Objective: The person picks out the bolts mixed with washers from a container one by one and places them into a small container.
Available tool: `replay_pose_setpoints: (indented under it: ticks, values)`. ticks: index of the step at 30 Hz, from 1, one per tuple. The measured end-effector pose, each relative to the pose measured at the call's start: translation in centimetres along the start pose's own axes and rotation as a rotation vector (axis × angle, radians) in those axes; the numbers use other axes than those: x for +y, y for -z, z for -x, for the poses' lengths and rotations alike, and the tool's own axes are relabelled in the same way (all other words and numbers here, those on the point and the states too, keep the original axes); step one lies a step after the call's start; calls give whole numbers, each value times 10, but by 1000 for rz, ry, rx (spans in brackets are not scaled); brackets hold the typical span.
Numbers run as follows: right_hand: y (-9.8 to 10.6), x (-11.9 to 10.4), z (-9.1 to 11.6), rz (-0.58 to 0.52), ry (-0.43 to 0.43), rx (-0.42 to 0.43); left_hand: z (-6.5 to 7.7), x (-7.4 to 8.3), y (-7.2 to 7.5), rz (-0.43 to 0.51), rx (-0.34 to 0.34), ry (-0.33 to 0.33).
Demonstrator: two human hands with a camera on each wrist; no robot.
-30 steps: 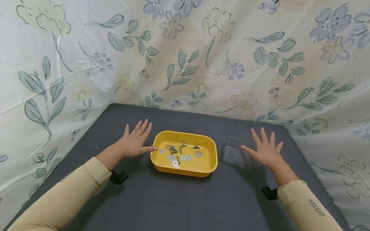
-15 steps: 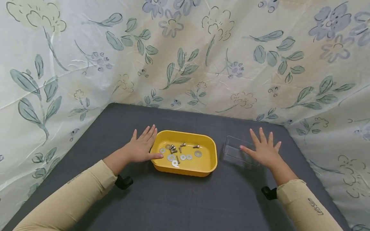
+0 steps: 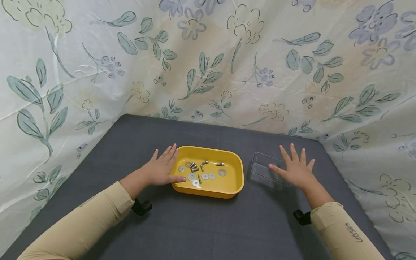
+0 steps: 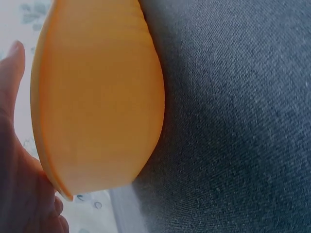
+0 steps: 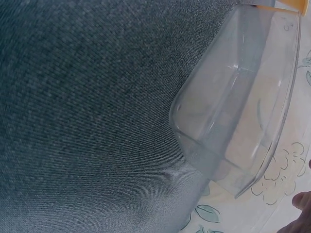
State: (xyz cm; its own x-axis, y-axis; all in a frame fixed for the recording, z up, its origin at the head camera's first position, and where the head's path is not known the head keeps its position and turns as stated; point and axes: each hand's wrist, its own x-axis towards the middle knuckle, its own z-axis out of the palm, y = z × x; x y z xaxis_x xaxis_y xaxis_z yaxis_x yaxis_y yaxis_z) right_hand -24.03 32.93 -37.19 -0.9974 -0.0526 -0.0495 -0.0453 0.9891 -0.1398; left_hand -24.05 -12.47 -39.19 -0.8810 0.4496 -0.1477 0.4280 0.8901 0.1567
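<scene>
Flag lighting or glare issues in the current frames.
Head: soft shadows across the dark cloth, clear box faint against it; left wrist: yellow tray looks orange, left hand dim, floral curtain washed out; right wrist: small bright glints on the clear box.

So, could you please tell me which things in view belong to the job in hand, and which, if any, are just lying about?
Probably the job's: yellow tray, nearest the left grip; screws and washers inside it; clear container, nearest the right grip.

Probably just surroundings: dark cloth, floral fabric.
</scene>
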Motion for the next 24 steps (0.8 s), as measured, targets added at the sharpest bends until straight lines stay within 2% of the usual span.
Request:
replay_pose_setpoints:
  ticks: [10,17,24]
  values:
    - [-1,-4,-2,-2,7,5,5,7,0,14,-17,0]
    - [-2,-7,-6,-3,23,-6,5,6,-2,-15,-12,-7]
    - [2,-15,-9,13,34,20,2,5,-3,-1,-20,-2]
